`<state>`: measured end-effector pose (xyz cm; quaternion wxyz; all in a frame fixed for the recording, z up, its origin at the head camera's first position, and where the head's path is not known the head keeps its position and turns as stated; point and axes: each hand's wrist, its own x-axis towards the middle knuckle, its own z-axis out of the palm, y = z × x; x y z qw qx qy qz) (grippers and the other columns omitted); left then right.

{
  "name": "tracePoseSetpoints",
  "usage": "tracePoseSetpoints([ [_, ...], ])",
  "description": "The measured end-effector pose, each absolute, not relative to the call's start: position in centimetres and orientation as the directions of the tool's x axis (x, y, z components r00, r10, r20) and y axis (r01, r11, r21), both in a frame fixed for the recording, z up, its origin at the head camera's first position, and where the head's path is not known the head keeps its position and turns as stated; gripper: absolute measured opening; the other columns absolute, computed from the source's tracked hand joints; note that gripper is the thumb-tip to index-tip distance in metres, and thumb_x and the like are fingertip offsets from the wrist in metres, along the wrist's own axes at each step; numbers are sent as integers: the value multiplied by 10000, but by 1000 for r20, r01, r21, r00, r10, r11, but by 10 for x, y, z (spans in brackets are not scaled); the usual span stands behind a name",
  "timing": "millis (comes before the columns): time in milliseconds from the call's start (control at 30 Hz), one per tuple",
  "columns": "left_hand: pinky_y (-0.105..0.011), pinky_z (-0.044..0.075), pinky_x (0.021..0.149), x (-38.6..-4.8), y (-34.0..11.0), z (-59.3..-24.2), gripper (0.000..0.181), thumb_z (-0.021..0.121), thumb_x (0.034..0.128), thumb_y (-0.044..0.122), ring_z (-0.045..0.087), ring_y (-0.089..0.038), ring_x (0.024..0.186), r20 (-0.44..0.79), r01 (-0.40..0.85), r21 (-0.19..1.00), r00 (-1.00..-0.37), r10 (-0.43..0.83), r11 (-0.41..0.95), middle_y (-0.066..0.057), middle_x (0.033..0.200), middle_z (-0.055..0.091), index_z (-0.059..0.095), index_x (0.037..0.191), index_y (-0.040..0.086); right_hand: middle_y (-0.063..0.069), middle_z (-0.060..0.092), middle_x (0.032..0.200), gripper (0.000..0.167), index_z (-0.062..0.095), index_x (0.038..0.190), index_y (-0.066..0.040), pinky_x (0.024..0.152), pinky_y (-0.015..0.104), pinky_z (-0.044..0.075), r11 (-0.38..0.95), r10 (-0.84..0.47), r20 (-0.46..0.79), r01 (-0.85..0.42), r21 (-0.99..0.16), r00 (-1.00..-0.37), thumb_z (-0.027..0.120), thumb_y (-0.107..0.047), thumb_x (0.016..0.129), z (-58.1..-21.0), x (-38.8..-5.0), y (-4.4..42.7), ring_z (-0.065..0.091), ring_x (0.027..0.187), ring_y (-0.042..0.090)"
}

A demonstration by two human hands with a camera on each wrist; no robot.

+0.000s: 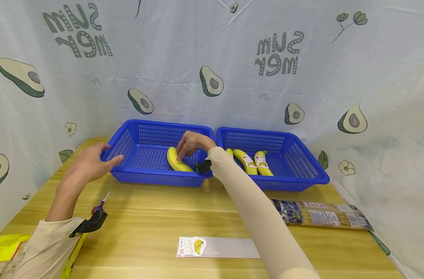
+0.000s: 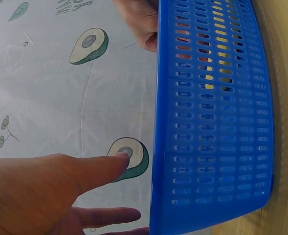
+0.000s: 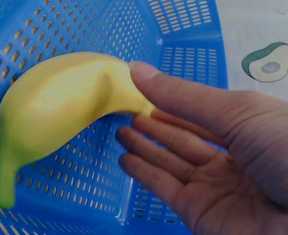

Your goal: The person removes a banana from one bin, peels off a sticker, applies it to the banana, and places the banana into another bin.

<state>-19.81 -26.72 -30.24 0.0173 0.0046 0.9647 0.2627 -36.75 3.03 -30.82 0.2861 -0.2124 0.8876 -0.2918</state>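
Observation:
My right hand [image 1: 192,144] reaches into the left blue basket [image 1: 156,177] and pinches a banana [image 1: 175,159] near one end. In the right wrist view the thumb lies on the tip of the banana [image 3: 60,100], with the fingers below it; the green end points away from the hand. This banana shows no label on its visible side. My left hand [image 1: 89,162] is at the left rim of the same basket, thumb and fingers spread and holding nothing. In the left wrist view its fingers are beside the basket wall [image 2: 212,147]; contact is unclear.
A second blue basket [image 1: 295,185] adjoins on the right, with bananas inside, two showing labels [image 1: 262,161]. In front lie a clear strip with a banana label [image 1: 229,248], a long noodle-like packet [image 1: 323,215], a lollipop [image 1: 99,205] and a yellow package [image 1: 7,248].

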Motion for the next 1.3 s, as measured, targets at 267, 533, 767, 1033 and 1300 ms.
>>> tracePoseSetpoints([
  [267, -770, 404, 1079, -198, -268, -302, 841, 577, 1102, 462, 377, -663, 1397, -41, -4, 509, -999, 20, 861, -466, 1556, 346, 310, 1572, -182, 119, 573, 1584, 548, 632, 1489, -35, 1161, 340, 495, 667, -691, -468, -236, -707, -551, 799, -14, 967, -314, -379, 20, 533, 1481, 235],
  [533, -771, 400, 1089, -198, -267, -302, 841, 588, 1095, 471, 368, -656, 1412, -41, -6, 512, -999, 18, 859, -456, 1571, 340, 324, 1575, -168, 116, 562, 1594, 580, 594, 1518, -14, 1150, 342, 506, 578, -770, -441, -213, -788, -460, 758, 61, 967, -325, -390, 31, 514, 1499, 229],
  [767, -771, 404, 1088, -197, -268, -303, 844, 598, 1088, 475, 376, -653, 1408, -35, -8, 511, -999, 12, 859, -456, 1570, 343, 336, 1567, -169, 129, 527, 1618, 641, 581, 1525, -6, 1129, 348, 527, 578, -769, -454, -187, -794, -449, 778, 115, 926, -339, -392, 32, 499, 1510, 244],
  [1033, -769, 414, 1076, -197, -270, -303, 860, 591, 1088, 495, 381, -655, 1399, -41, -13, 510, -999, 10, 860, -459, 1569, 338, 329, 1570, -167, 146, 580, 1566, 614, 620, 1483, 10, 1080, 348, 562, 585, -767, -454, -204, -785, -453, 772, 156, 906, -340, -391, 29, 535, 1480, 256],
  [1300, -768, 422, 1070, -197, -270, -303, 858, 592, 1088, 495, 388, -657, 1391, -51, -16, 504, -999, 11, 864, -463, 1567, 336, 334, 1566, -170, 146, 683, 1444, 508, 720, 1374, -8, 1020, 360, 599, 599, -746, -417, -248, -762, -519, 810, 122, 892, -337, -389, 33, 627, 1388, 266],
])
